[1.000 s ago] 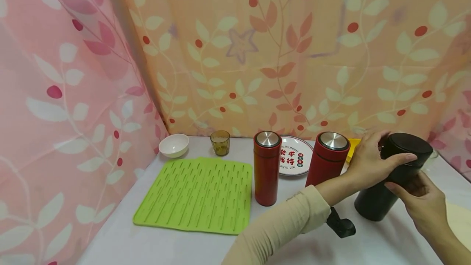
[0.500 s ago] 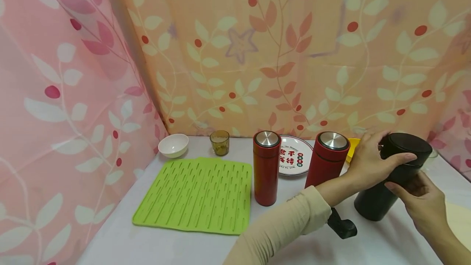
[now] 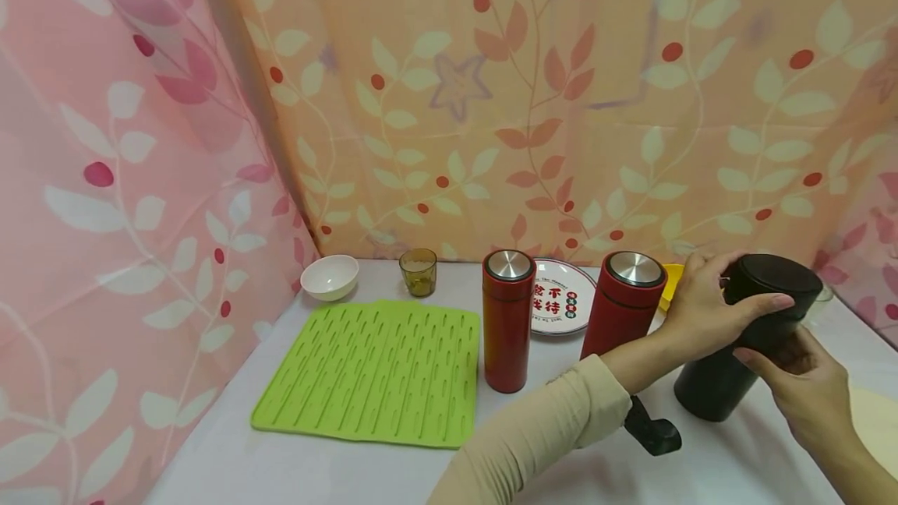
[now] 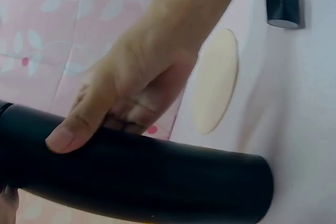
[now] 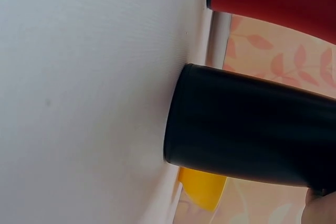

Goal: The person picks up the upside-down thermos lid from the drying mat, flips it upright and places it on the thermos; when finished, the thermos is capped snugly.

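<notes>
A large black thermos flask (image 3: 722, 372) stands on the white table at the right of the head view. My left hand (image 3: 708, 302) grips it near the top, with the thumb across its lid (image 3: 779, 275). Lower down, my right hand (image 3: 807, 380) holds the flask's body, thumb on the near side; its other fingers are partly hidden behind the flask. The left wrist view shows the right hand (image 4: 131, 87) with its thumb on the black flask (image 4: 173, 177). In the right wrist view the flask's base (image 5: 210, 119) meets the table.
Two red thermos flasks (image 3: 508, 333) (image 3: 624, 306) stand left of the black one, before a printed plate (image 3: 561, 318). A green mat (image 3: 372, 372), white bowl (image 3: 331, 277) and amber glass (image 3: 419, 275) are further left. A yellow object (image 5: 205, 187) and cream disc (image 4: 216, 82) lie nearby.
Hardly anything differs. Both hands keep their hold on the black thermos flask, and the head view has shifted very slightly.
</notes>
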The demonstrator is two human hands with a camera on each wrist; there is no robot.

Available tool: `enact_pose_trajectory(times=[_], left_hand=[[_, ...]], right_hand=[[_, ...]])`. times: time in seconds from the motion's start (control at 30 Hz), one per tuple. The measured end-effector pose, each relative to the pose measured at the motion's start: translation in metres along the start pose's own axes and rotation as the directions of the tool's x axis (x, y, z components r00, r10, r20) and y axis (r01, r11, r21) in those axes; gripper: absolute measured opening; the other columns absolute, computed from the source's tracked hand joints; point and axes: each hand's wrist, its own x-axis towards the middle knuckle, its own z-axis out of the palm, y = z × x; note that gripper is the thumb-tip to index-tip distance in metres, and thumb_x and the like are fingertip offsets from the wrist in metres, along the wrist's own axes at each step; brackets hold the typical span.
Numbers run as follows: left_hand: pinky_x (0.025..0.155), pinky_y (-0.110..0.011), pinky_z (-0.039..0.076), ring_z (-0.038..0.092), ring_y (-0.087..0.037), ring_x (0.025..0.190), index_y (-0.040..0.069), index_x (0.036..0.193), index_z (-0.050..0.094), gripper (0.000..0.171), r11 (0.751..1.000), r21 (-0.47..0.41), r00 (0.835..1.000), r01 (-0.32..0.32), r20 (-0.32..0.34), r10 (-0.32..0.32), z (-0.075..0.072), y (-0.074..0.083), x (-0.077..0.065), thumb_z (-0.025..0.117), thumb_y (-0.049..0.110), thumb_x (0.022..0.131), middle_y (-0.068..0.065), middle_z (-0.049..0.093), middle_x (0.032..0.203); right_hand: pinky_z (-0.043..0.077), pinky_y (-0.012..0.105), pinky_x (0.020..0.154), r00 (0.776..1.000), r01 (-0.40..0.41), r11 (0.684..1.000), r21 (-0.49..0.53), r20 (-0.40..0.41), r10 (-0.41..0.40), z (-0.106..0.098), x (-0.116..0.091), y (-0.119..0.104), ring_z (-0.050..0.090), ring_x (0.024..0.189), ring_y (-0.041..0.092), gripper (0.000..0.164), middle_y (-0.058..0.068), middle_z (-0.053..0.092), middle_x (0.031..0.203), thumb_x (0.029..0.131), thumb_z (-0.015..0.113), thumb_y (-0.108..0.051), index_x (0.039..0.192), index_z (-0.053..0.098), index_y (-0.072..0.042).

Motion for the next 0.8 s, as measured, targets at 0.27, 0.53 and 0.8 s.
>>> enact_pose_trajectory(times=[0.27, 0.53, 0.8], left_hand=[[0.080, -0.002, 0.041, 0.047, 0.012, 0.104, 0.027, 0.128, 0.051, 0.053, 0.995, -0.091, 0.998, 0.029, 0.059, -0.024, -0.0034, -0.0027, 0.0012, 0.071, 0.028, 0.080, 0.020, 0.050, 0.121], [0.074, 0.000, 0.036, 0.039, 0.014, 0.097, 0.028, 0.122, 0.055, 0.054, 1.000, 0.026, 1.000, 0.005, -0.021, -0.005, -0.0001, -0.0001, 0.0026, 0.076, 0.034, 0.074, 0.018, 0.044, 0.115], [0.078, -0.002, 0.039, 0.046, 0.013, 0.101, 0.030, 0.126, 0.052, 0.049, 1.000, -0.014, 0.999, 0.008, 0.050, -0.008, -0.0033, -0.0037, 0.0007, 0.069, 0.033, 0.081, 0.021, 0.051, 0.118]], right_hand=[[0.044, -0.001, 0.070, 1.000, -0.010, 0.999, -0.042, 0.009, 0.010, -0.0017, 0.0003, 0.0025, 0.057, 0.088, -0.014, 0.064, -0.024, 0.062, 0.101, 0.079, 0.063, 0.012, 0.134, 0.047, -0.016], [0.043, -0.001, 0.069, 1.000, -0.019, 0.991, -0.134, -0.012, 0.018, 0.0001, 0.0013, 0.0012, 0.056, 0.086, -0.015, 0.065, -0.028, 0.060, 0.098, 0.079, 0.064, 0.009, 0.134, 0.047, -0.019], [0.043, -0.001, 0.068, 0.999, -0.032, 0.976, -0.216, -0.015, 0.030, -0.0018, 0.0012, 0.0004, 0.055, 0.084, -0.016, 0.065, -0.030, 0.058, 0.097, 0.079, 0.065, 0.007, 0.134, 0.047, -0.021]])
